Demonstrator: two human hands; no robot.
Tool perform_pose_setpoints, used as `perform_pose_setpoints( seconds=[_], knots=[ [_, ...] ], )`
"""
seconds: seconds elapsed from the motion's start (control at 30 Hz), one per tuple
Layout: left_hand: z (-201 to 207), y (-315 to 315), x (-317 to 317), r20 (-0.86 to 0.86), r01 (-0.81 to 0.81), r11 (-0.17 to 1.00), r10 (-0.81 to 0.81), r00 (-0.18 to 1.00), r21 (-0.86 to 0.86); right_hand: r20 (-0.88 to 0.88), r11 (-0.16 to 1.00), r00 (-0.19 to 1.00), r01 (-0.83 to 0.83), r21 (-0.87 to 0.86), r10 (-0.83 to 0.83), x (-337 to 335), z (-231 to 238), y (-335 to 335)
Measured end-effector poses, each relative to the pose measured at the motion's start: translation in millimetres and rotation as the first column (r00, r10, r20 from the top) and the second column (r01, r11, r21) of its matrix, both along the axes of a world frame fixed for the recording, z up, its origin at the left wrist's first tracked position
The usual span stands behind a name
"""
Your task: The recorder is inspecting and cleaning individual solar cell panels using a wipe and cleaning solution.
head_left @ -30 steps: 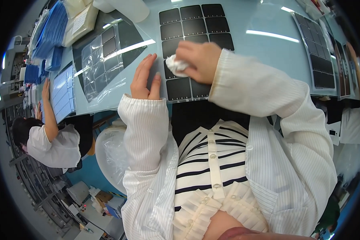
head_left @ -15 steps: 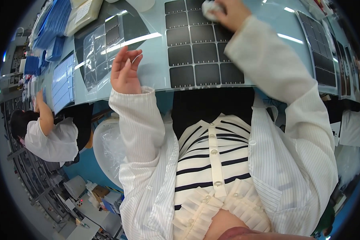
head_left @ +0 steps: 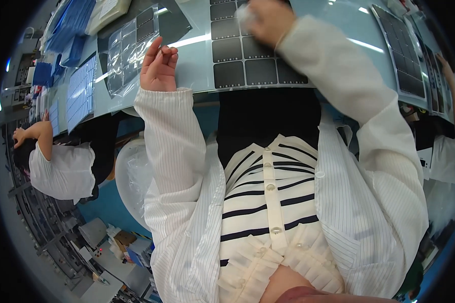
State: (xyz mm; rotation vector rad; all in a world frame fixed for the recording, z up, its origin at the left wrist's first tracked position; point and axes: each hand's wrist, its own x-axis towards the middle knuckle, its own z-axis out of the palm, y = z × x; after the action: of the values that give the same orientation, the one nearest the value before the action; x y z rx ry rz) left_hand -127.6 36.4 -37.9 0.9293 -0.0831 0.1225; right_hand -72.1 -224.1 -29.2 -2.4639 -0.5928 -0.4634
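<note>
Right hand [head_left: 272,22] closed round white wad [head_left: 246,19], bit blurry, over dark panel sheet [head_left: 260,72] at worktop [head_left: 193,66] edge. Left hand [head_left: 159,68] half-curled, looks empty. Tbh I'd wipe light, overlapping strokes, left steadying sheet.

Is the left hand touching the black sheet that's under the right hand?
Apart: the head view shows a strip of tabletop between the left hand and the black sheet.

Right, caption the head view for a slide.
Right hand holds a white wad over a dark panelled sheet; left hand half-curled beside it.
</note>
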Motion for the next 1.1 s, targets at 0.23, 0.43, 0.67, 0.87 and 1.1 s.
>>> perform_pose_setpoints(
  seconds=[0.23, 0.43, 0.67, 0.87, 1.1],
  knots=[
    [5.9, -3.6, 1.0, 0.008, -0.001, 1.0, 0.001, 1.0, 0.016, 0.069, 0.995, 0.997, -0.026, 0.091, 0.02, 19.1, 15.4, -20.6],
    [-3.6, 9.2, -4.8, -0.006, -0.035, 0.999, 0.036, 0.999, 0.014, -0.105, 0.92, 0.916, -0.392, -0.023, 0.388, -69.3, 11.3, 33.9],
    [2.1, -3.1, 4.9, 0.03, 0.023, 0.999, -0.024, 0.999, 0.036, 0.092, 0.999, 0.996, -0.024, 0.023, 0.022, 6.1, 19.3, -10.6],
    [-2.4, 7.8, -0.1, 0.04, 0.01, 0.999, -0.011, 0.999, 0.039, -0.053, 0.956, 0.965, -0.261, -0.131, 0.256, -58.5, 15.6, 22.1],
    [2.3, -5.3, 10.2, 0.036, 0.047, 0.996, -0.05, 0.998, 0.072, -0.396, 0.996, 0.917, 0.022, -0.087, -0.055, 3.8, -10.0, 3.6]
  ],
)
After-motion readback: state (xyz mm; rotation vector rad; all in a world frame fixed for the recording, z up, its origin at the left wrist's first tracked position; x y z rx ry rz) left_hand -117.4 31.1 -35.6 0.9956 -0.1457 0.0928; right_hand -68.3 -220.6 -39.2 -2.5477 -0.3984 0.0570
